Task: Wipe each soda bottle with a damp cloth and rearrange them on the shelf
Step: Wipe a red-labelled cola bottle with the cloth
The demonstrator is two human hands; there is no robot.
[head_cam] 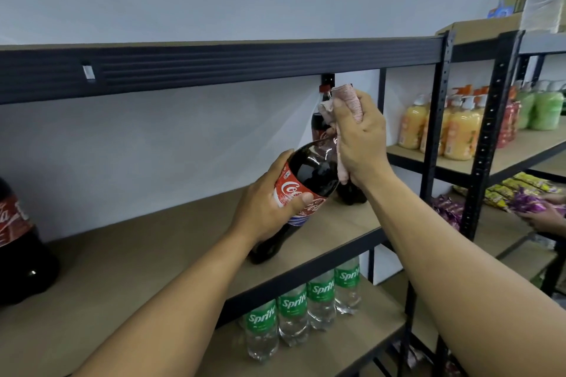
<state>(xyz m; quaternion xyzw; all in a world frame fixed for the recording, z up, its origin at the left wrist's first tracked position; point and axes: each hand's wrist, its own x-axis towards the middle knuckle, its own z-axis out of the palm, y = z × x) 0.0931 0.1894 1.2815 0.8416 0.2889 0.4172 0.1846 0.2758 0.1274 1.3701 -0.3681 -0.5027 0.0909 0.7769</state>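
Observation:
My left hand (269, 205) grips a large dark cola bottle (309, 171) around its red label, tilted over the shelf board (153, 257). My right hand (361, 138) holds a pink cloth (349, 99) bunched against the bottle's neck and upper part. A second cola bottle (320, 122) stands upright just behind, partly hidden by my right hand. Another cola bottle (18, 248) stands at the far left of the same shelf.
Several clear Sprite bottles (303, 309) stand in a row on the shelf below. A black upright post (487, 138) divides off the right-hand shelves with orange and green soap bottles (459, 131). Another person's hands (545, 217) handle snack packets at the right edge.

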